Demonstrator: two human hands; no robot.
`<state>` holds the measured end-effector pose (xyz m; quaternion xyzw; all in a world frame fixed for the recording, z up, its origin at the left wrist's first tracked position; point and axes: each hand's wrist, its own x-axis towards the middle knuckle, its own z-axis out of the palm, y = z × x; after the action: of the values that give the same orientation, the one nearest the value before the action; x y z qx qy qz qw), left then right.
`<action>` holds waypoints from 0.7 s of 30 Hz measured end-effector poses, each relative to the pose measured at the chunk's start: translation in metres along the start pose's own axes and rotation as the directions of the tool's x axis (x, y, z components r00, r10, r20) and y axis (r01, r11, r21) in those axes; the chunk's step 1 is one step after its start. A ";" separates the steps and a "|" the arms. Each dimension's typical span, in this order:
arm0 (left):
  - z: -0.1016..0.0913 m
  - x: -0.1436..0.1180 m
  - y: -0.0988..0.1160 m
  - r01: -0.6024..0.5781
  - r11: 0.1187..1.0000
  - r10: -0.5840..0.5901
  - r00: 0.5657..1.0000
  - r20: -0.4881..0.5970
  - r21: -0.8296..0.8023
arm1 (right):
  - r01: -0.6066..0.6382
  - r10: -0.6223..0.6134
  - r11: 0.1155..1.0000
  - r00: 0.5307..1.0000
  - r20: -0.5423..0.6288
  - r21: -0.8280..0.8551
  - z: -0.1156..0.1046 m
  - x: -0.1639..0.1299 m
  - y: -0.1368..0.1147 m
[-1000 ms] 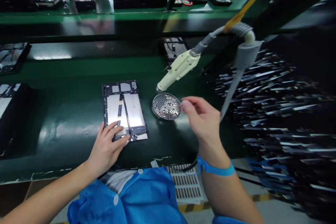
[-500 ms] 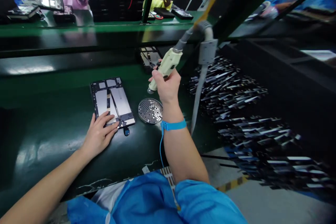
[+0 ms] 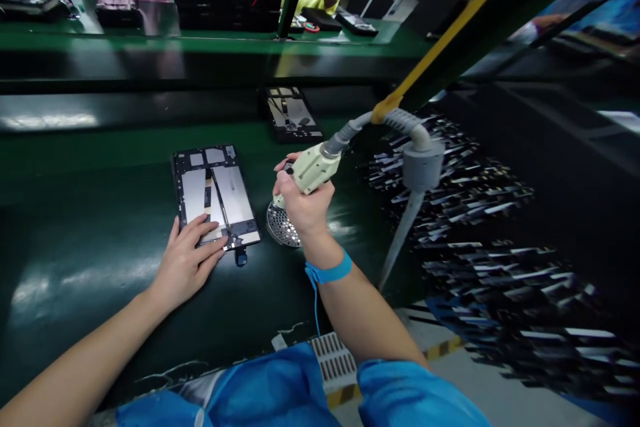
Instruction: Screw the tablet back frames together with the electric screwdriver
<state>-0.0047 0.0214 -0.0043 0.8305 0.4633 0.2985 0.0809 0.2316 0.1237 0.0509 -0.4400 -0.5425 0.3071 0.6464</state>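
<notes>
Since half a second ago, the powered screwdriver (image 3: 316, 170), gripped in the right hand (image 3: 309, 205), has been lowered to the perforated dish (image 3: 283, 229), at four o'clock from the opened tablet (image 3: 239, 192); work thus seems centred on the dish. At six o'clock, the tablet is touched by the left hand (image 3: 190, 259), fingers loosely spread.
</notes>
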 end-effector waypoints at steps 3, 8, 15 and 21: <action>-0.001 0.000 0.000 0.000 1.000 0.000 1.000 0.005 -0.005 | -0.011 0.011 0.999 1.000 0.001 -0.039 0.001 -0.001 0.002; -0.002 0.000 0.002 0.001 1.000 0.000 1.000 0.014 -0.005 | -0.028 0.028 0.999 1.000 -0.008 -0.019 0.002 -0.003 0.006; -0.001 -0.001 0.001 0.010 1.000 -0.009 1.000 0.026 -0.003 | -0.029 0.027 0.998 0.999 -0.045 -0.052 0.002 -0.004 0.009; -0.001 -0.001 0.000 0.010 1.000 -0.010 1.000 0.027 -0.001 | -0.028 0.025 0.997 0.998 -0.049 -0.070 0.003 -0.005 0.009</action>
<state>-0.0054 0.0201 -0.0043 0.8321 0.4660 0.2871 0.0893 0.2279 0.1238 0.0410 -0.4771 -0.5315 0.2855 0.6391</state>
